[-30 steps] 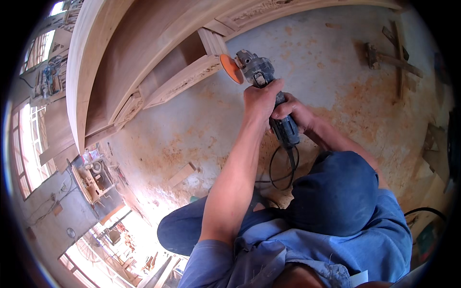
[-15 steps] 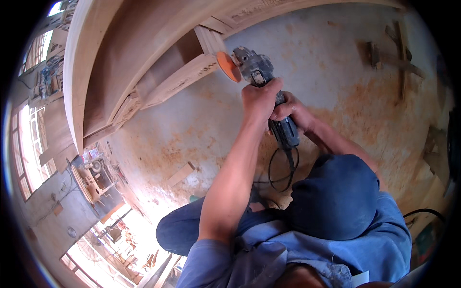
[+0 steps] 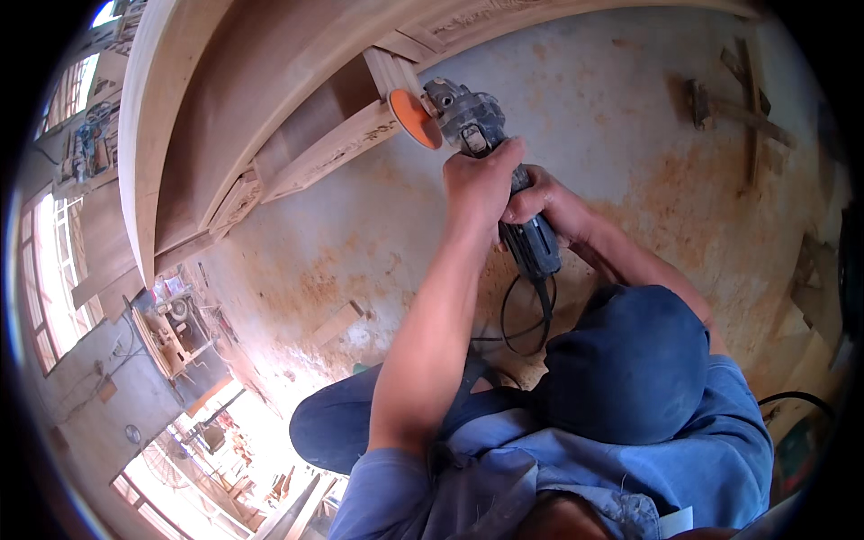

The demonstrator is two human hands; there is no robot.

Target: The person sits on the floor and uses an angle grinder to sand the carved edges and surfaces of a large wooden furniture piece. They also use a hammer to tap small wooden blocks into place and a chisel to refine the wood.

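Note:
Both of my hands are closed around a dark angle grinder (image 3: 474, 117) with an orange disc (image 3: 415, 119) on its head. My left hand (image 3: 481, 187) wraps the body just behind the grinder's head. Lower down, my right hand (image 3: 545, 200) grips it near the rear end, where a black cord (image 3: 545, 310) leaves the tool. The disc stands at the end of a carved wooden rail (image 3: 337, 151), close to its edge; whether it touches the wood I cannot tell. The rail belongs to a large pale wooden furniture piece (image 3: 261, 99) at the upper left.
My bent knee (image 3: 630, 360) rises below my right forearm. Wood scraps (image 3: 751, 112) lie on the stained floor (image 3: 621, 108) at the far right, and a small board (image 3: 339, 322) lies left of my left arm. Workshop clutter and a wooden stand (image 3: 169, 337) are at the left.
Both hands have moved the grinder slightly left and up, bringing its orange disc over the end of the carved rail. The grip looks the same.

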